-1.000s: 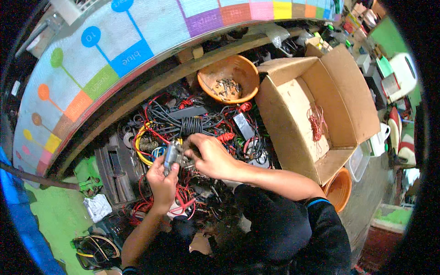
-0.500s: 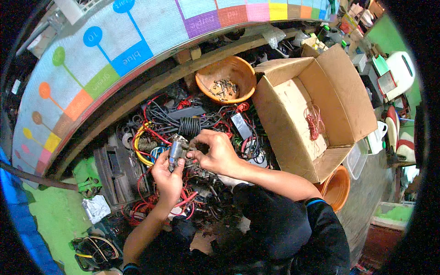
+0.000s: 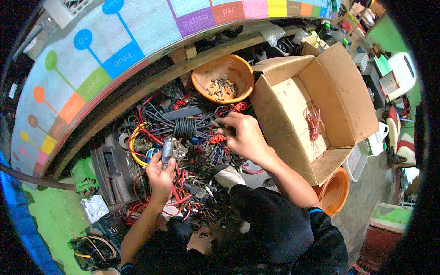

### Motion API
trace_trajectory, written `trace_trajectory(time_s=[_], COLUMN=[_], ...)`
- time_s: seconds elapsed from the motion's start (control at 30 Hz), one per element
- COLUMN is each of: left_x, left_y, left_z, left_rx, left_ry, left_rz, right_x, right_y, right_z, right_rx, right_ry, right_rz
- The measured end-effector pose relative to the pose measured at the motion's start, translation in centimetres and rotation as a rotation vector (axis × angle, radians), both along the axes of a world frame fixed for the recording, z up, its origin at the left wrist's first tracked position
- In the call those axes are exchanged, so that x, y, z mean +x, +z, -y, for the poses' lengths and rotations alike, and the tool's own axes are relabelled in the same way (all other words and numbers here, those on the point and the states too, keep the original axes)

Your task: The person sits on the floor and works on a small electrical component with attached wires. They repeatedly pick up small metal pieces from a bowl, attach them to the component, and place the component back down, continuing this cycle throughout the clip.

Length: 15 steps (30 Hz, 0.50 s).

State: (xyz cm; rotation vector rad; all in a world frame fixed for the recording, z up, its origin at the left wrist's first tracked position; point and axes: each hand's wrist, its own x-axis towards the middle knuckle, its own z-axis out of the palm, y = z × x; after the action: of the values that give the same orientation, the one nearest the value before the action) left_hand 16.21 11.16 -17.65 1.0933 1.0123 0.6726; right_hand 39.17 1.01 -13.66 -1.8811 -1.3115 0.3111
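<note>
Above the heap of tangled wires (image 3: pixel 183 137), the small metal part (image 3: pixel 170 149) stands upright in the left hand (image 3: pixel 160 176), fingers closed around it. The right hand (image 3: pixel 243 135), arm stretched forward, pinches something small near the orange bowl (image 3: pixel 204 75); sorting seems underway, and dropping it needs a short reach.

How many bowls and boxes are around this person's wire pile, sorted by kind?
Orange bowls: 2, one holding small metal bits, one beside the box
Open cardboard boxes: 1
Clear plastic tubs: 1
Total: 4
</note>
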Motion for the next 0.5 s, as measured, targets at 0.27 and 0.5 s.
trace_trajectory(time_s=[0.27,0.5], left_x=[0.8,1.4], left_y=[1.3,2.1], left_z=[0.7,0.2], left_rx=[-0.254,-0.367], left_ry=[-0.184,-0.140], left_rz=[0.169,0.320], right_x=[8.4,9.1], right_y=[-7.5,-13.2], right_z=[-4.1,-1.7], right_rx=[-0.036,-0.088], right_ry=[-0.293,-0.389], right_rz=[-0.233,-0.401])
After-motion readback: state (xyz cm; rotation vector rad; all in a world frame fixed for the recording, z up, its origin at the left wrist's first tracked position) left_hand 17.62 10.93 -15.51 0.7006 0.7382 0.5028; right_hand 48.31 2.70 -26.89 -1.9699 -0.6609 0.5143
